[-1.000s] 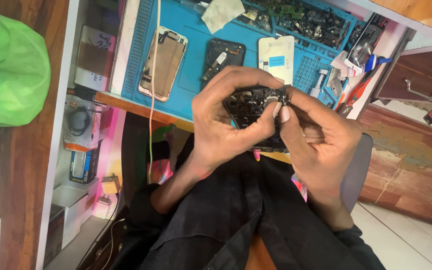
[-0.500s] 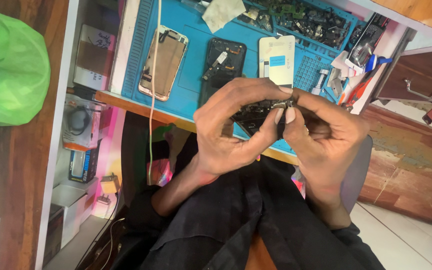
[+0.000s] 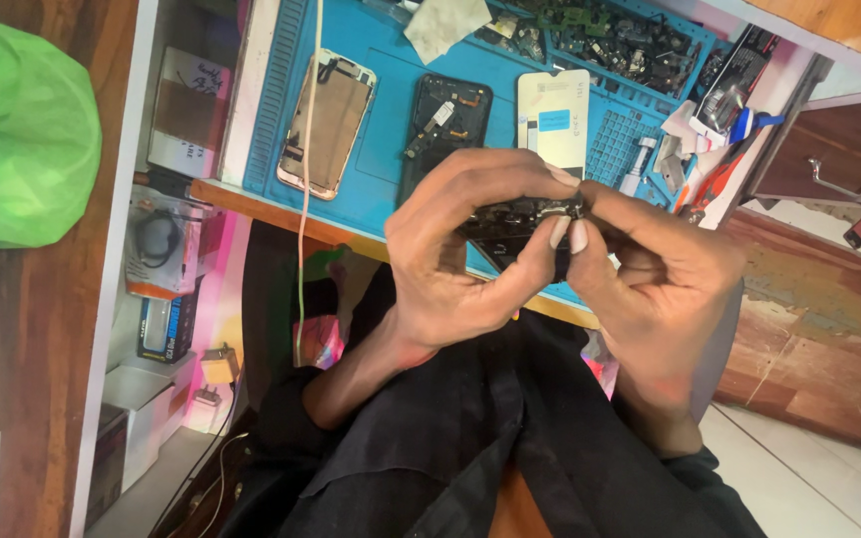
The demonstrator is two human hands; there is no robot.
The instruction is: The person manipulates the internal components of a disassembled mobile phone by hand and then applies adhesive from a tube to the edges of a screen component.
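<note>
I hold the dark phone assembly (image 3: 515,221) above the blue work mat (image 3: 381,149), near its front edge. My left hand (image 3: 460,254) wraps it from below; my right hand (image 3: 650,274) pinches its right end with thumb and forefinger closed

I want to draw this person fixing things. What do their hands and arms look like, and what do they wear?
Both hands are bare: no gloves, rings or watch show. The left hand and right hand have short, pale fingernails. The forearms are uncovered, with loose black cloth sleeves pushed back toward the elbows. No cables or markings are on them.
</note>
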